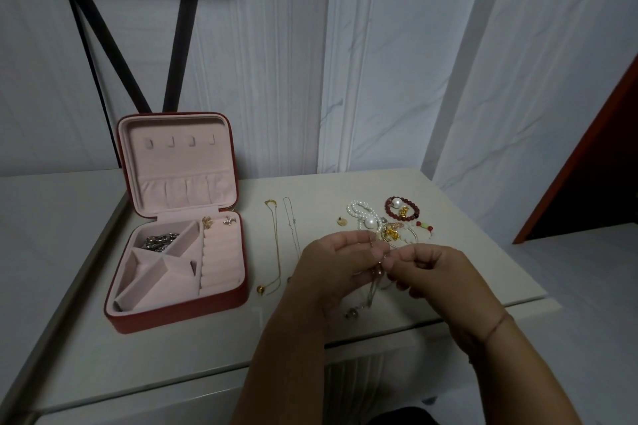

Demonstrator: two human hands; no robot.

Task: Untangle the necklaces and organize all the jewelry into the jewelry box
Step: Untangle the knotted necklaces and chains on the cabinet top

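Pinching what seems a thin chain (371, 288), left hand (333, 262), right hand (431, 272)

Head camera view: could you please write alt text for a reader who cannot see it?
The left hand and the right hand pinch a thin chain over a white table. An open red jewelry box stands to their left, with two straightened necklaces lying between. A heap of bead bracelets lies behind the hands.
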